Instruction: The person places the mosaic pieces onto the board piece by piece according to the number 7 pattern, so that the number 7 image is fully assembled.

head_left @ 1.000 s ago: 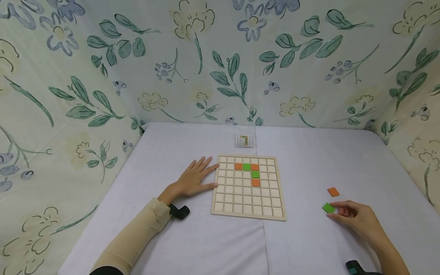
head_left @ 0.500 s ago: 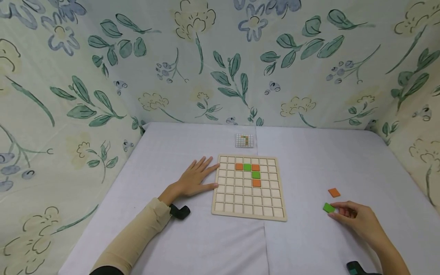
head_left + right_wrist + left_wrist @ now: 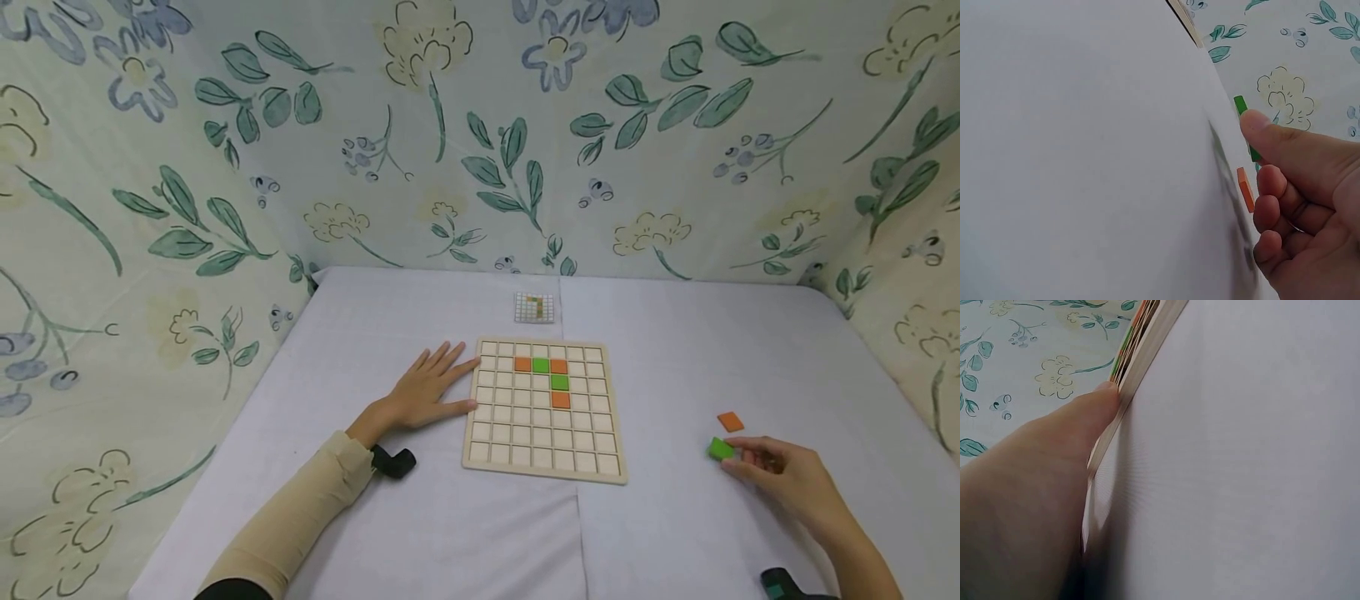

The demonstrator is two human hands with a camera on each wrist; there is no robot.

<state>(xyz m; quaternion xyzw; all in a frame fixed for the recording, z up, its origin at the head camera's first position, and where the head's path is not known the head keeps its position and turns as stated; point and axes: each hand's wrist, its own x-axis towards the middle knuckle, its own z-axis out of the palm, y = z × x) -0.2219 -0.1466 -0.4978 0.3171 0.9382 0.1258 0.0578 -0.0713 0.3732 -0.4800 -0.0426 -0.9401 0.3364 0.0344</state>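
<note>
My right hand (image 3: pixel 791 479) pinches a green square tile (image 3: pixel 721 449) between thumb and fingertips, at the right of the table. In the right wrist view the green tile (image 3: pixel 1240 104) is held up off the white cloth, with the other fingers curled below it. Just beyond lies a loose orange tile (image 3: pixel 731 422). My left hand (image 3: pixel 416 393) lies spread on the cloth, its thumb and a finger touching the left edge of a wooden grid board (image 3: pixel 519 435). In the left wrist view the thumb (image 3: pixel 1100 406) rests against the board's edge (image 3: pixel 1147 365). Several orange and green tiles (image 3: pixel 541 365) sit in the board's cells.
A small card with a printed coloured grid (image 3: pixel 534 308) lies behind the board. White cloth (image 3: pixel 660 350) covers the table, with a seam running toward the front. Floral fabric (image 3: pixel 420 167) hangs at the back and sides.
My right hand has lifted the green tile slightly, and the tile is tilted a little more. My left hand stays at the board's edge.
</note>
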